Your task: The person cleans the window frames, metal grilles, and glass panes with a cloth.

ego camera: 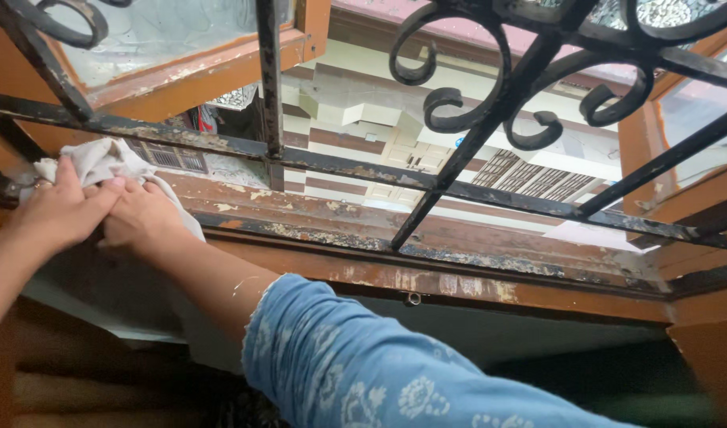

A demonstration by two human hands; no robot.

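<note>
- Left hand [58, 210] & right hand [141, 222] both press on a white cloth [102, 162], fingers bent down on it.
- Cloth sits at far left of the worn wood sill [427, 230], under black iron window bars [459, 103].
- Right arm has a blue flower sleeve [363, 364].

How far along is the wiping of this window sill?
Done: nothing looks finished. In hand: both hands, left hand and right hand, press a white cloth at the sill's left corner. Left: the wooden sill to the right shows flaking paint and grime, as does the iron grille.
</note>
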